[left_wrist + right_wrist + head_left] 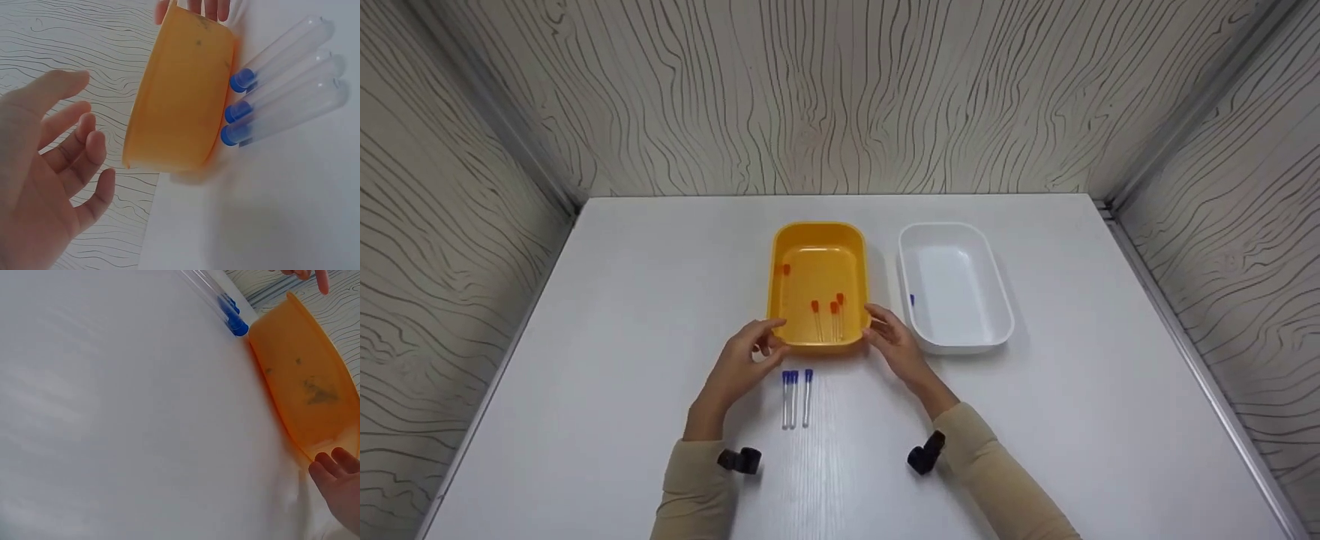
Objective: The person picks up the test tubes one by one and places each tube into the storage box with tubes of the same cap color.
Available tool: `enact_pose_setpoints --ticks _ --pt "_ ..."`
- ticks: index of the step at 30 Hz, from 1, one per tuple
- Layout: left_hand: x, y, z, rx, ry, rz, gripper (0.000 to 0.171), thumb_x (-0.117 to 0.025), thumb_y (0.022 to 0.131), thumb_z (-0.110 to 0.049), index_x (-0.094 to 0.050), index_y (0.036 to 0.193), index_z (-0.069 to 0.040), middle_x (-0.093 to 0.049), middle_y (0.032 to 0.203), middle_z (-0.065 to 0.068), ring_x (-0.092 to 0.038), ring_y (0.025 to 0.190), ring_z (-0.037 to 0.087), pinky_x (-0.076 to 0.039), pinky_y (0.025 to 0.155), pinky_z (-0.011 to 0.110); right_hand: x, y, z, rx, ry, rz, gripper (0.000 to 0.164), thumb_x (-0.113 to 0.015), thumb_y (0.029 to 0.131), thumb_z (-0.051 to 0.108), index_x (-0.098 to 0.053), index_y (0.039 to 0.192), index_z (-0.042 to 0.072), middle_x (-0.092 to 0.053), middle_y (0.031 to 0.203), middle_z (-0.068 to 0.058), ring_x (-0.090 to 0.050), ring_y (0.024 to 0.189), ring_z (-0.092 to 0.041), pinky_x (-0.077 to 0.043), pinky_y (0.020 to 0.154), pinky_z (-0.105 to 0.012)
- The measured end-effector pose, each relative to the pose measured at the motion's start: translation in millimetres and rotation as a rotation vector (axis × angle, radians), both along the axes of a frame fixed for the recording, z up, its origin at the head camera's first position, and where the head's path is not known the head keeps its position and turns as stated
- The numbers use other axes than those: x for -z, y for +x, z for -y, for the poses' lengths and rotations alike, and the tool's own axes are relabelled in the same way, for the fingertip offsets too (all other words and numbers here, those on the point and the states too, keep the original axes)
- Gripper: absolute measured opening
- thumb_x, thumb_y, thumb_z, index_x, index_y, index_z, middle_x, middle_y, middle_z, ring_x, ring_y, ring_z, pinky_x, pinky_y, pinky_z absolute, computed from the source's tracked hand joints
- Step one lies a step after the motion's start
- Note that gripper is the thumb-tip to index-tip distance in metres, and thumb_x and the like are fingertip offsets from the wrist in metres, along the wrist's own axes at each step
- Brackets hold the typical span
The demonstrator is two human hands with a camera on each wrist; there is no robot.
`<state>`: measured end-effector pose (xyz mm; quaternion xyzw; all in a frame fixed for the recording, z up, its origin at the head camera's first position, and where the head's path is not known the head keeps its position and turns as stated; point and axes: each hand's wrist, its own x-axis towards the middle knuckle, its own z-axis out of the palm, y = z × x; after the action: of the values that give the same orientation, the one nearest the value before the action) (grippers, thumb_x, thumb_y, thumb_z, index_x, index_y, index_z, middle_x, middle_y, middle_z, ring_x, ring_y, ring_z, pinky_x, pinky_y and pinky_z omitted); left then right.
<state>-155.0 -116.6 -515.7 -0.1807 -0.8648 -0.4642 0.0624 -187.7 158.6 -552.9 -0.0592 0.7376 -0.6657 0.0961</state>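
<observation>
A yellow-orange plastic tray holds several clear tubes with red caps. At its near left corner is my left hand, thumb and fingers spread and relaxed; the left wrist view has this hand apart from the tray wall. My right hand is by the near right corner, its extended fingertips right at the tray's end. Neither hand grips anything. Three clear tubes with blue caps lie on the table in front of the tray, between my forearms, caps toward the tray.
To the right of the yellow tray stands a white tray with a blue-capped tube along its left wall. The white table ends at a wood-grain patterned panel at the back, with similar panels on both sides.
</observation>
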Motion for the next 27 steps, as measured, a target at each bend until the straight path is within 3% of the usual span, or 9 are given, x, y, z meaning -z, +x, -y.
enact_pose_setpoints --ticks 8,15,19,23,27 --pt "-2.6 6.3 0.7 0.004 -0.020 0.057 0.041 -0.071 0.086 -0.014 -0.060 0.126 -0.007 -0.061 0.088 0.001 -0.055 0.080 0.016 -0.050 0.076 0.024 -11.8 13.4 -2.4 0.056 0.051 0.016 0.049 -0.058 0.096 0.016 -0.044 0.141 0.007 -0.046 0.146 -0.015 -0.047 0.135 -0.032 -0.041 0.111 -0.044" --pt "1.2 12.3 2.1 -0.007 -0.031 0.071 0.042 -0.071 0.086 -0.013 -0.060 0.125 -0.005 -0.061 0.088 0.002 -0.055 0.079 0.015 -0.052 0.078 0.028 -21.3 29.3 -8.8 0.061 0.132 -0.077 0.044 -0.059 0.093 0.008 -0.048 0.135 0.000 -0.055 0.135 -0.021 -0.053 0.127 -0.037 -0.041 0.110 -0.048" --pt "6.7 15.4 5.0 -0.015 -0.035 0.079 0.040 -0.071 0.086 -0.013 -0.061 0.124 -0.006 -0.059 0.086 0.000 -0.055 0.080 0.015 -0.051 0.077 0.023 -27.9 37.5 -17.8 0.080 0.155 -0.127 0.039 -0.060 0.093 0.007 -0.052 0.129 -0.005 -0.062 0.124 -0.023 -0.060 0.117 -0.033 -0.049 0.102 -0.033" --pt "10.0 17.5 7.7 -0.030 -0.027 0.133 0.038 -0.070 0.087 -0.017 -0.062 0.123 -0.011 -0.058 0.087 -0.001 -0.054 0.081 0.016 -0.048 0.076 0.018 -31.9 43.4 -29.4 0.127 0.166 -0.140 0.031 -0.061 0.093 0.008 -0.058 0.122 -0.003 -0.068 0.113 -0.018 -0.066 0.103 -0.016 -0.050 0.087 -0.016" --pt "13.2 18.9 9.8 -0.034 -0.025 0.178 0.038 -0.070 0.088 -0.019 -0.062 0.124 -0.013 -0.058 0.087 -0.001 -0.052 0.081 0.012 -0.046 0.074 0.016 -33.2 47.5 -41.8 0.183 0.162 -0.178 0.025 -0.062 0.092 0.006 -0.062 0.116 -0.002 -0.070 0.106 -0.020 -0.065 0.090 -0.003 -0.051 0.079 -0.013"
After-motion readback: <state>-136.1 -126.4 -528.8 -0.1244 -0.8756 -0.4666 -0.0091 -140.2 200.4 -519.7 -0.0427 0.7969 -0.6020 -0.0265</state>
